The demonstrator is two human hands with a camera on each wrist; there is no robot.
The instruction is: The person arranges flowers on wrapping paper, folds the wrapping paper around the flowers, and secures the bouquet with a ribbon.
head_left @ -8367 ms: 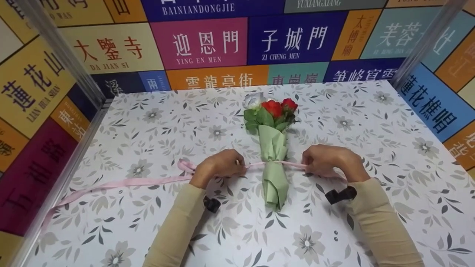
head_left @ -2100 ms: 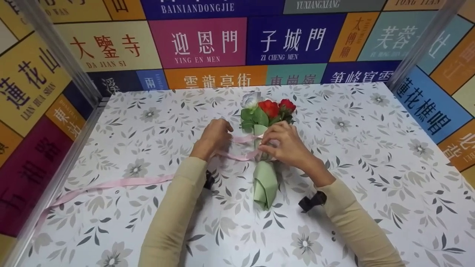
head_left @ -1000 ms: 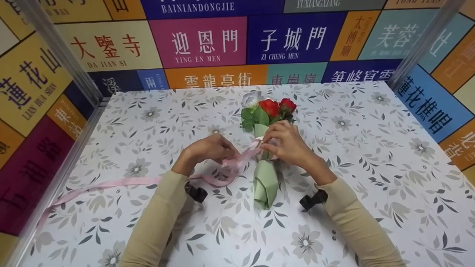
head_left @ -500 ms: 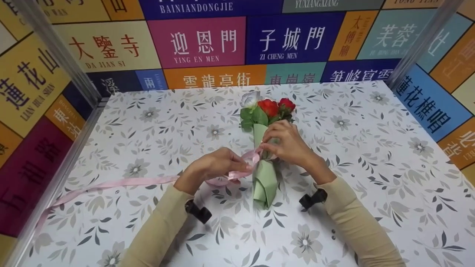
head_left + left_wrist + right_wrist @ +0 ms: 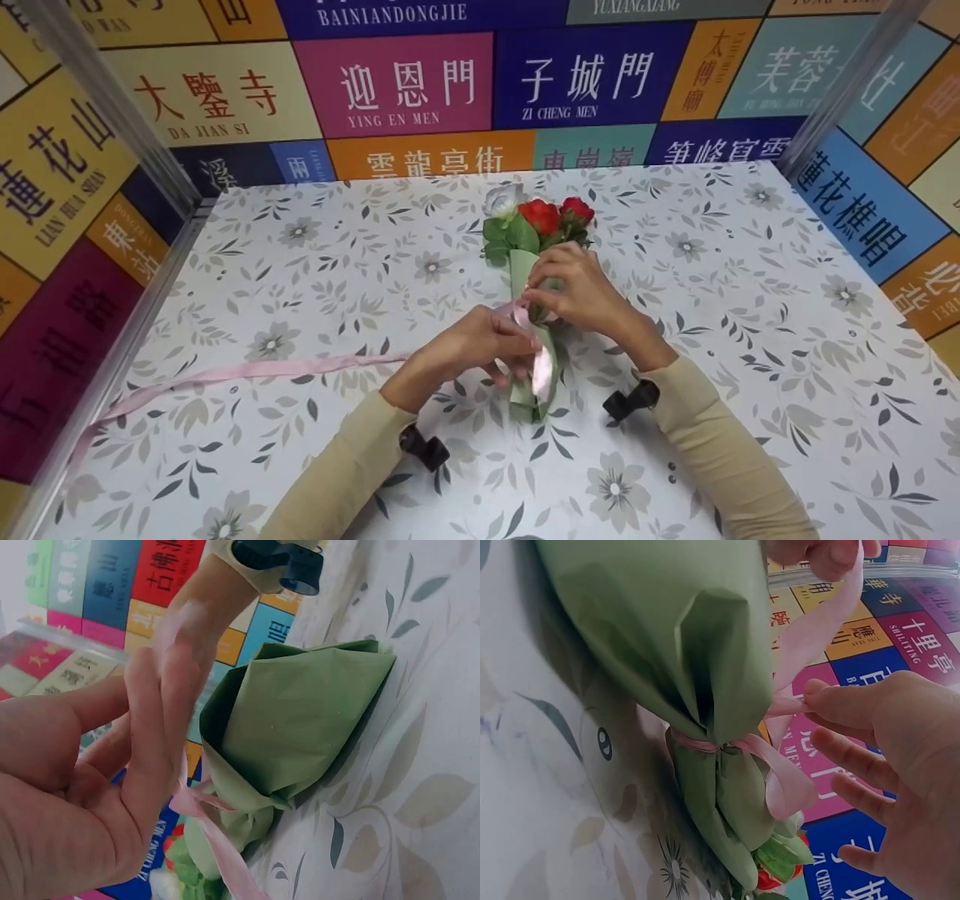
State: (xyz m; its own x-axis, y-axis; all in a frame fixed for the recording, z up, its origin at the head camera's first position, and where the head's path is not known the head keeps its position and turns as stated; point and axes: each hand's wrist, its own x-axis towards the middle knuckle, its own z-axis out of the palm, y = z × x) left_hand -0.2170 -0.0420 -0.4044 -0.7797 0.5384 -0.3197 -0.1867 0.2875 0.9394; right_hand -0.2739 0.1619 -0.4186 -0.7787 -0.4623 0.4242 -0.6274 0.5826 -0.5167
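A small bouquet with a white flower [image 5: 502, 201] and red flowers [image 5: 540, 216] lies on the table in light green wrapping paper [image 5: 300, 720]. A pink ribbon [image 5: 697, 742] is cinched round the narrow waist of the paper. My right hand [image 5: 577, 289] pinches the ribbon between thumb and finger just over the waist, and a loop [image 5: 791, 787] stands out there in the right wrist view. Over the lower paper, my left hand [image 5: 480, 341] pinches another stretch of ribbon [image 5: 541, 367] between thumb and fingers. Its fingertips look blurred in the left wrist view.
A long ribbon tail [image 5: 262, 368] runs left across the floral-patterned tabletop [image 5: 337, 450] and over its left edge. Coloured panels with lettering [image 5: 397, 82] stand behind and at both sides. Black devices [image 5: 631, 401] are strapped at both wrists.
My left hand has come from left of the bouquet rightward over the lower paper, bringing ribbon along. My right hand keeps its pinch in place. Earliest, both hands held the ribbon out sideways.
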